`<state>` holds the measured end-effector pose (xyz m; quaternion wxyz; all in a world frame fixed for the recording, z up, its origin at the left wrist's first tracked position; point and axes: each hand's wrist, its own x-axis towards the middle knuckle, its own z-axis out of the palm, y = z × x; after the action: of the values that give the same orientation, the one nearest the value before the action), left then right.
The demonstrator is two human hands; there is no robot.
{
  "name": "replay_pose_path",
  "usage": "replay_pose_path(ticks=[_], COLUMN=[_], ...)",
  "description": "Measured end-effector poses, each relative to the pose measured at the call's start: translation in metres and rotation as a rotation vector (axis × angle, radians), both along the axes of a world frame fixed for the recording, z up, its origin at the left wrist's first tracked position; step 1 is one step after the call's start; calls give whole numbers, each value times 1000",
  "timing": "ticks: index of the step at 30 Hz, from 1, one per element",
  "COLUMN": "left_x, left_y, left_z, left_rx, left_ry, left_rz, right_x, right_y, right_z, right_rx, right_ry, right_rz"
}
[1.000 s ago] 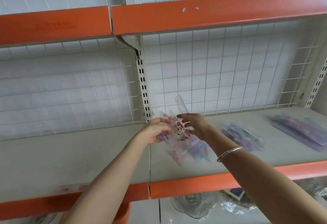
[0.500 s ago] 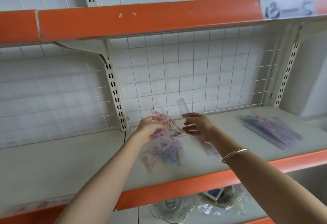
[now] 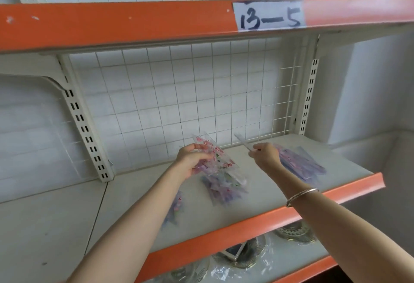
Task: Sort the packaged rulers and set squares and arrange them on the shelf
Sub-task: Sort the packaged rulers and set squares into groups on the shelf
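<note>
The left hand (image 3: 190, 162) curls its fingers round clear packets of set squares (image 3: 218, 158); more packets (image 3: 226, 189) lie on the shelf (image 3: 134, 204) beneath. The right hand (image 3: 266, 156) pinches a packaged ruler (image 3: 243, 143), a ruler pile (image 3: 302, 167) just beyond its fingers.

A shop: orange-edged display shelving (image 3: 246, 222) with a handwritten label (image 3: 268, 15).

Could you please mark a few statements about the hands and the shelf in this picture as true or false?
1. The right hand pinches a clear ruler. True.
2. The left hand holds nothing. False: it grips a bundle of packets.
3. The label on the upper shelf reads 13-5. True.
4. The bracelet is on the left wrist. False: it is on the right wrist.
</note>
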<state>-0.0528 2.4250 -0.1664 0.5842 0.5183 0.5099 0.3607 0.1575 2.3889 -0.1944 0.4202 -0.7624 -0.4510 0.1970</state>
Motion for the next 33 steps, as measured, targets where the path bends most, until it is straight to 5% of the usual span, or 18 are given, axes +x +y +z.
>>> replay_pose_path(ticks=[6,18,27,33], left_x=[71,150,162,156], left_y=[-7,-11,-10,-7], left_z=[-1,-6,-7,-9], left_rx=[-5,-14,-6,6], left_ry=[-36,-20,-9,-10], left_rz=[-79,-121,-136,-101], right_x=[75,156,149,105], right_y=[-16,-23,-14,-7], right_z=[-13,-35,-26,-3], right_rx=[-90,-218,-119,118], right_ry=[-223,-229,-137,182], right_rz=[-216,-255,-173,95])
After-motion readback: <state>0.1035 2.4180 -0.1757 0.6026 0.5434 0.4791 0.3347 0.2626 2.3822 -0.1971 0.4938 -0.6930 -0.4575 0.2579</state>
